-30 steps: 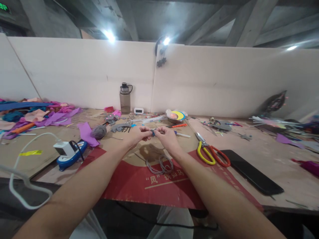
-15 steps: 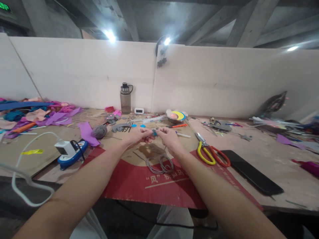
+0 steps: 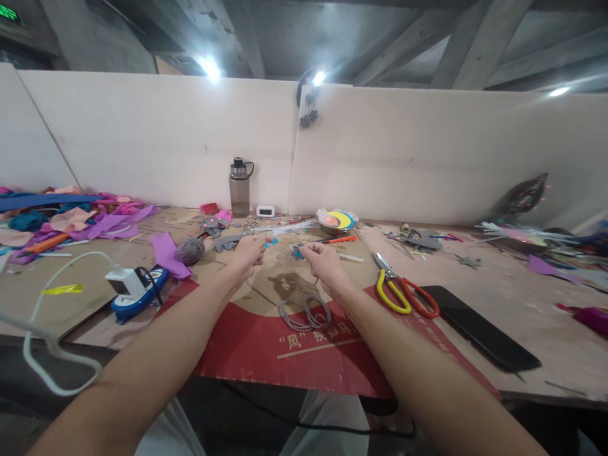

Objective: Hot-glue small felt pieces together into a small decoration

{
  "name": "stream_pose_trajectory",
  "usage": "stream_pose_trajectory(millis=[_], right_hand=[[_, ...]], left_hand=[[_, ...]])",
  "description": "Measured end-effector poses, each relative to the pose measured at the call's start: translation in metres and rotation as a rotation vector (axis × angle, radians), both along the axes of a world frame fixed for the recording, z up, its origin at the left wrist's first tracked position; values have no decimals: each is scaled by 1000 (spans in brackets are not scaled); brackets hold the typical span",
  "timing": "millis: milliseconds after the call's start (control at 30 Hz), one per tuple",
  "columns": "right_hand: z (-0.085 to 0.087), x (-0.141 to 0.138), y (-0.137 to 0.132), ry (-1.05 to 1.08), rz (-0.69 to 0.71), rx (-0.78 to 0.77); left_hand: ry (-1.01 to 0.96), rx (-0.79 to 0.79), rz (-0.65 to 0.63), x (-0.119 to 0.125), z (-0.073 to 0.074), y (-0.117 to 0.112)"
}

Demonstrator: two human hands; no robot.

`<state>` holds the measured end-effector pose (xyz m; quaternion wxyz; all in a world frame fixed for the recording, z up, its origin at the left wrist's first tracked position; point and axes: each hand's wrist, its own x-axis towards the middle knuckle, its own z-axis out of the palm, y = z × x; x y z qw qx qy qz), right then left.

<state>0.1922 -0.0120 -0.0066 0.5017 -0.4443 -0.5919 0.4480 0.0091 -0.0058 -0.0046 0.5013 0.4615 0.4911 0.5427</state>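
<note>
My right hand (image 3: 323, 261) pinches a small blue and grey piece (image 3: 297, 252), perhaps felt, between thumb and fingertips, just above the table. A thin strand seems to hang below that hand. To its left, my left hand (image 3: 251, 256) is closed, its thumb and fingers pressed together. What it grips, if anything, is too small to make out. Right by its fingertips lies a small bright blue piece (image 3: 272, 242). Below both hands, a loosely looped grey cord (image 3: 304, 315) rests on the red and brown cardboard (image 3: 327, 364).
Scissors (image 3: 392, 292) with yellow and red handles lie right, beside a black phone (image 3: 479, 329). A grey yarn ball (image 3: 190, 251), purple felt (image 3: 167, 254) and a blue power strip (image 3: 140, 297) are left. Behind stand a bottle (image 3: 239, 190) and a small bowl (image 3: 335, 223).
My hands were together at the blue piece. My left hand has moved away to the left, while my right hand stays nearly in place with the blue piece.
</note>
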Motion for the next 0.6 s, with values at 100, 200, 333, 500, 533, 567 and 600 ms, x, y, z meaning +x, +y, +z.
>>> stream_pose_trajectory(millis=[100,200,333,500,533,567,600], right_hand=[[-2,0,2,-12,-7,13],[-4,1,3,-38,-5,30],[-6,1,3,-23,7,17],[-5,0,1,7,-1,10],[-5,0,0,6,-5,10],[-4,0,0,2,-11,12],[-3,-1,-1,-2,-18,14]], left_hand=[[23,55,-52,3,3,-4],[36,74,-49,7,2,-5],[55,102,-49,10,1,-6],[117,32,-165,16,4,-12],[102,22,-204,18,5,-13],[83,25,-243,19,6,-14],[63,36,-268,20,6,-15]])
